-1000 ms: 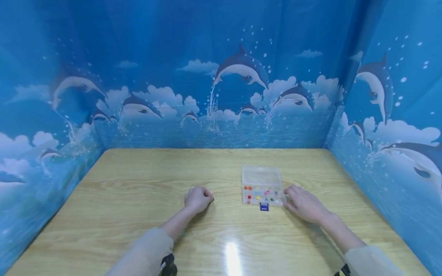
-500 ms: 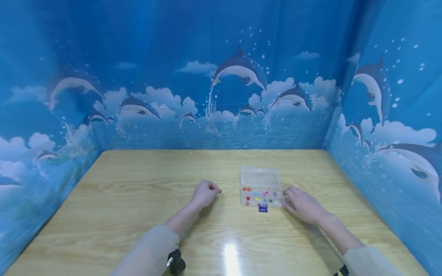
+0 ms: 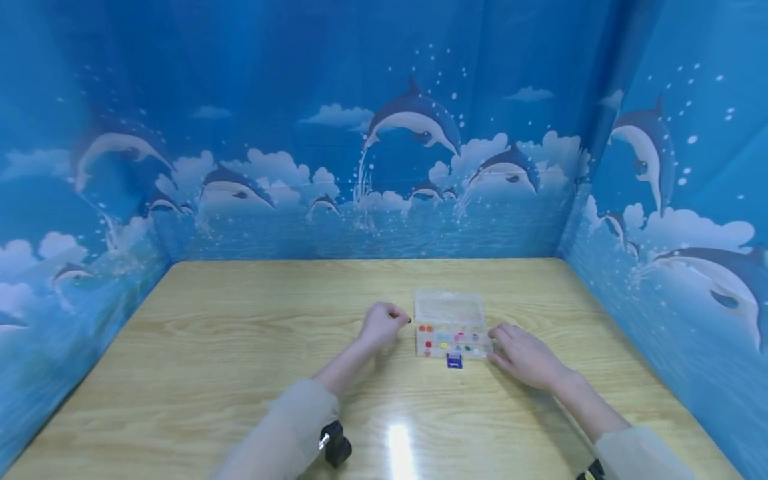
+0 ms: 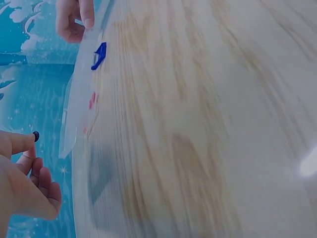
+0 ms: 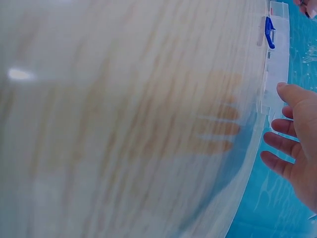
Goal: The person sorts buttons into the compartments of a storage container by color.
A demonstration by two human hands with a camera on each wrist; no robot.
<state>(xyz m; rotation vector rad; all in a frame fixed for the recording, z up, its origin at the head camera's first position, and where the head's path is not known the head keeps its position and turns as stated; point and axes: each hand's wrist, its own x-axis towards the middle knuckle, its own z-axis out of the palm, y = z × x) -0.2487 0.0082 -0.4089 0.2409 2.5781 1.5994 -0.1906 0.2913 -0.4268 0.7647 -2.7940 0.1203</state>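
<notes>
My left hand (image 3: 381, 327) is raised just left of the clear plastic compartment box, pinching a small round black bead-like piece (image 4: 36, 136) between thumb and forefinger. The box stands open, its transparent lid (image 3: 449, 307) laid back on the far side. Small colourful pieces lie in its compartments, among them orange, red, yellow, pink and green ones. At the box's front edge hangs a blue latch (image 3: 454, 361). My right hand (image 3: 525, 357) touches the right end of the box with its fingertips, and in the right wrist view its fingers (image 5: 280, 144) are spread and relaxed.
A light wood-grain table (image 3: 252, 373) carries the box, right of its centre. Blue curtains (image 3: 288, 120) printed with dolphins enclose the table at the back and both sides. A bright light reflection falls on the table's near part.
My left hand has moved right and away from me, toward the box, with the black piece still pinched. The right hand stays at the box's right end.
</notes>
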